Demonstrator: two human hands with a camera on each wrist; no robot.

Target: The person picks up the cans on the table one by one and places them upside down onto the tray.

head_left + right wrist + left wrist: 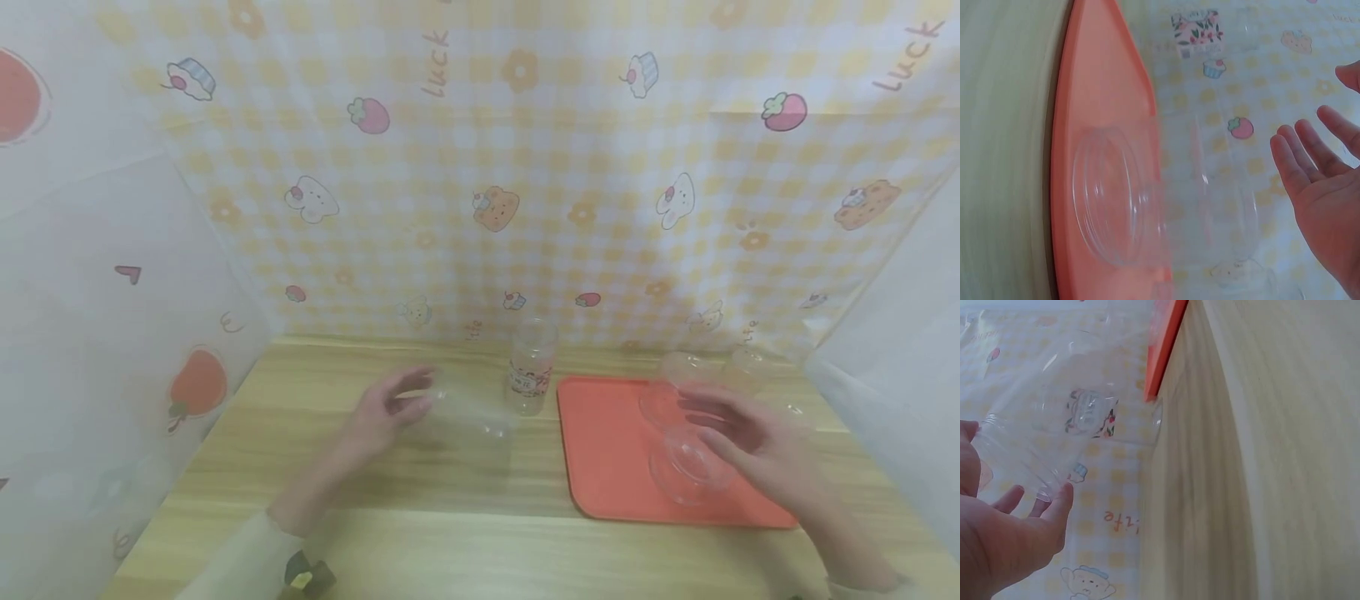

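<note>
My left hand (386,410) holds a clear cup-like container (472,425) by one end, tilted sideways above the wooden table. In the left wrist view, the fingertips grip that container's (1029,425) narrower end. Just behind it stands a clear bottle (531,379) with a floral label. My right hand (757,442) is over the orange tray (600,467), its fingers spread and holding nothing. Below and beside that hand stand clear vessels with wide round bases, one nearer (690,471) and one farther back (663,404). The right wrist view shows a wide round base (1107,197) on the tray.
More clear vessels (746,367) stand at the table's back right, partly hidden by my right hand. A yellow checked cloth (450,250) hangs behind the wooden table (420,542). White printed sheets (112,333) close off the sides.
</note>
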